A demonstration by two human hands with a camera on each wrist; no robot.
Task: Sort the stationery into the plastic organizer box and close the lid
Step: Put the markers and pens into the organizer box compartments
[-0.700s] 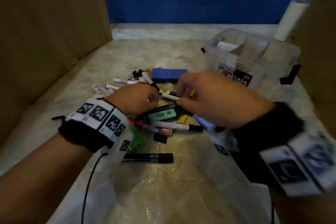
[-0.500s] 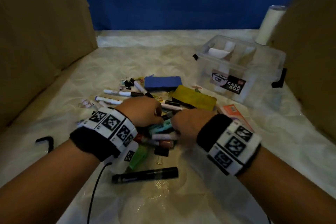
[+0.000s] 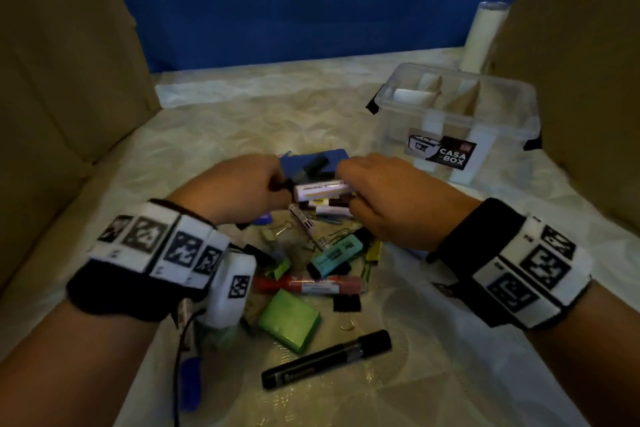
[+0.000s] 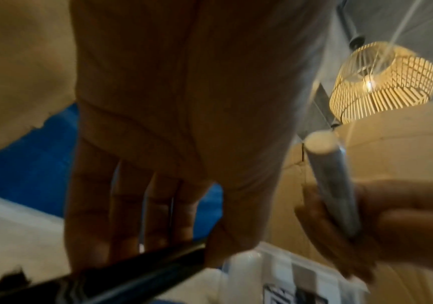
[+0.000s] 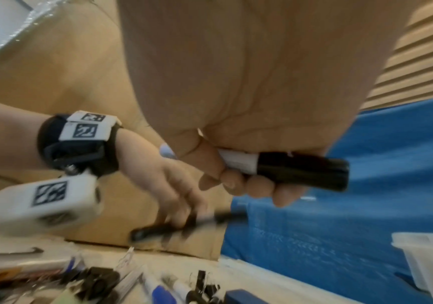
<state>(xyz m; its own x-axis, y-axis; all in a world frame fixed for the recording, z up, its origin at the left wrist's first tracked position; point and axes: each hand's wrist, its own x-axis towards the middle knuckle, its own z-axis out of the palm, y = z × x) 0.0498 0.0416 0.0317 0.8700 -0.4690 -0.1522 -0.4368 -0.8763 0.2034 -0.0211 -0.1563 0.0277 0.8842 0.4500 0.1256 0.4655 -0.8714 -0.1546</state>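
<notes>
Head view: both hands are hovering over a heap of stationery on a pale patterned cloth [image 3: 214,135]. The right hand [image 3: 391,198] is gripping a bundle of markers [image 3: 323,192], white barrels with dark caps, its fingers curling around them; in the right wrist view the fingers [image 5: 259,186] are wrapping a white marker with a black cap [image 5: 301,170]. The left hand [image 3: 239,187] is sitting just beside the bundle's left end, and in the left wrist view its fingertips [image 4: 132,236] are pressing against a dark pen [image 4: 137,273], though the grip is blurring. A blue eraser block [image 3: 313,163] is lying just beyond the hands. Nearer the person, a teal highlighter [image 3: 334,253], a red marker [image 3: 308,284], a green block [image 3: 289,321] and a black marker [image 3: 327,359] are lying loose on the cloth. The plastic organizer box [image 3: 460,121], clear and labelled "CASA BOX", is standing to the right rear, well apart from the pile, with its dividers showing through the open top. A white roll [image 3: 483,36] is standing upright behind it.
</notes>
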